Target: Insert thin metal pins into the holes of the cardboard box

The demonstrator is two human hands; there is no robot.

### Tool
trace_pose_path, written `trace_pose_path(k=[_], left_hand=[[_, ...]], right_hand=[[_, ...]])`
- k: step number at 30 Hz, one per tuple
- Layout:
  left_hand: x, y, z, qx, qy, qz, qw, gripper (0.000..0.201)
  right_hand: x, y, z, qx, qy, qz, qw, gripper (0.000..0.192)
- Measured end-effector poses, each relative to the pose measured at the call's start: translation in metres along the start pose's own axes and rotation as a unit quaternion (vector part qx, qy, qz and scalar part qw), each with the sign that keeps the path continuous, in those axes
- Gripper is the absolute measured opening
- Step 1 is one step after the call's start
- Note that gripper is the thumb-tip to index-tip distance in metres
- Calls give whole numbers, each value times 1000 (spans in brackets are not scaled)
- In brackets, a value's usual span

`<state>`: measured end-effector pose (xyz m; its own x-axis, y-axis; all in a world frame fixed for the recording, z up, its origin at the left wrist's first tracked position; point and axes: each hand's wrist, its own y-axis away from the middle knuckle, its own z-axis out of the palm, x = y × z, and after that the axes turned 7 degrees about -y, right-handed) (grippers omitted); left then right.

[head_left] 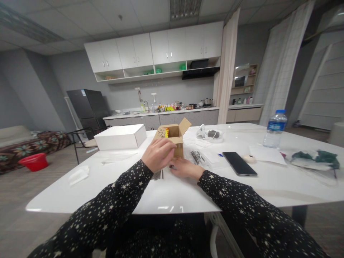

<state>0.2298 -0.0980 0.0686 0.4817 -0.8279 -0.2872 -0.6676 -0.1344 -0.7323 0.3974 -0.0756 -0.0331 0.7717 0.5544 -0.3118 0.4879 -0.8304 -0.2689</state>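
Both hands at a small cardboard box (173, 138) near the middle of the white counter (172, 195): left hand (158, 154) curled loosely over the box's near top edge, touching it, flaps open, right hand (185, 167) lying low on the counter at the box's base, fingers bent, grip on anything impossible to tell. Just left of the box stood a white box (120, 137); to the right lay a dark phone (239, 163), with a water bottle (274, 129) well apart toward the far right edge.
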Motion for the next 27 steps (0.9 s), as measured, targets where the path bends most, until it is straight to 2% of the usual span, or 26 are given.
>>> trace_pose_path(k=[4, 6, 11, 14, 18, 27], left_hand=[[0, -33, -1, -2, -16, -37, 999, 21], [-3, -47, 6, -38, -16, -56, 998, 25], [-17, -71, 28, -169, -29, -98, 980, 34], [-20, -76, 35, -224, -39, -100, 969, 36], [-19, -79, 38, -265, -57, -105, 957, 37], [-23, -81, 50, -296, -55, -103, 948, 37]], right_hand=[[-2, 2, -2, 15, 21, -13, 1000, 22], [-1, 2, -3, 15, 22, -17, 1000, 23], [2, 1, -4, 10, 17, -15, 1000, 25], [2, 1, -3, 9, 3, -14, 1000, 25], [-1, 2, -3, 3, -3, -4, 1000, 26], [-3, -1, -3, 7, 13, -18, 1000, 25]])
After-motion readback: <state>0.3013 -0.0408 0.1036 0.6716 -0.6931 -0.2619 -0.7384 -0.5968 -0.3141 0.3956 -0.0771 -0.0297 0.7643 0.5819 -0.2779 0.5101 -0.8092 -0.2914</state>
